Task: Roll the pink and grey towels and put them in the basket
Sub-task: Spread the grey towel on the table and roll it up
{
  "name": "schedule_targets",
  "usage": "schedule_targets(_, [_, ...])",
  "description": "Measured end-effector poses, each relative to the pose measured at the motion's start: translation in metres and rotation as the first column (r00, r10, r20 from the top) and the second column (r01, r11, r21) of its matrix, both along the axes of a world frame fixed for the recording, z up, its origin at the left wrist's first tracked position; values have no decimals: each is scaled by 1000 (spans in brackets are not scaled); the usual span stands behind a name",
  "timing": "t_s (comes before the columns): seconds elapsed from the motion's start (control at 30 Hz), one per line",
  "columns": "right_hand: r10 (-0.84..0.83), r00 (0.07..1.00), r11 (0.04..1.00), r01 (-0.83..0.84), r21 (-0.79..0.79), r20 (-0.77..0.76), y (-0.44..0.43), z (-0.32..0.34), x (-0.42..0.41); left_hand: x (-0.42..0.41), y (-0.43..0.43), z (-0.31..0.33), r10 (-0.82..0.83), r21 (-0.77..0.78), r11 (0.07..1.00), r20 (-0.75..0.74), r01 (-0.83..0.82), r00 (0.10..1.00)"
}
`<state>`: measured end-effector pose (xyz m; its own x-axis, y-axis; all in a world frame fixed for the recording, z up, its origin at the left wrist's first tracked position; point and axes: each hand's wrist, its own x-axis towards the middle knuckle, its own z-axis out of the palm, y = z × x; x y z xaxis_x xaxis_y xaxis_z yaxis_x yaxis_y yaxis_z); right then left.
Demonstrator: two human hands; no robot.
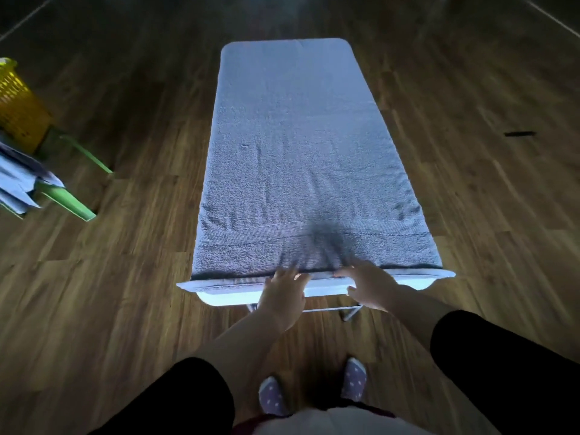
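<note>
Left hand (pixel 284 291) and right hand (pixel 367 285) rest, fingers spread and ungrasping, on the grey towel's (pixel 298 152) near hem. The yellow basket (pixel 15 102) stands well apart, far left.

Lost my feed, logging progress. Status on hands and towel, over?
Left hand and right hand touching near edge. Grey towel flat on table, not yet rolled. Basket off left; nothing blocking.

grey towel (pixel 301 158) spread flat lengthwise, ctr frame, creases bunched at near edge, bottom ctr; yellow lattice basket (pixel 18 105) upright, far left edge, partly cut off
</note>
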<state>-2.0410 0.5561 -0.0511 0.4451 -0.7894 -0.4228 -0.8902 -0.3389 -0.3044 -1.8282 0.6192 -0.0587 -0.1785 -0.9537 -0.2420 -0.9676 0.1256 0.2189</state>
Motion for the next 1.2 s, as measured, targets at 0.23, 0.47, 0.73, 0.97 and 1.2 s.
schedule_targets(0.23, [10, 992, 993, 5, -116, 126, 3, -13, -57, -21, -26, -16, 123, 75, 990, -79, -117, 989])
schedule_targets(0.47, [-65, 997, 974, 75, -212, 51, -8, -20, -119, -22, -37, -23, 153, 67, 986, -10, -152, 988])
schedule_targets(0.73, [-127, 982, 968, 153, -196, 141, -31, -33, -188, -25, -43, -26, 109, 9, 994, 107, -111, 988])
schedule_targets(0.97, [-210, 958, 961, 239, -138, 196, -40, -42, -219, -30, -46, -25, 227, 42, 972, 56, -230, 972])
schedule_targets(1.2, [-239, 932, 960, 270, -80, 273, -41, -52, -226, -34, -47, -23, 219, 12, 975, 95, -222, 971])
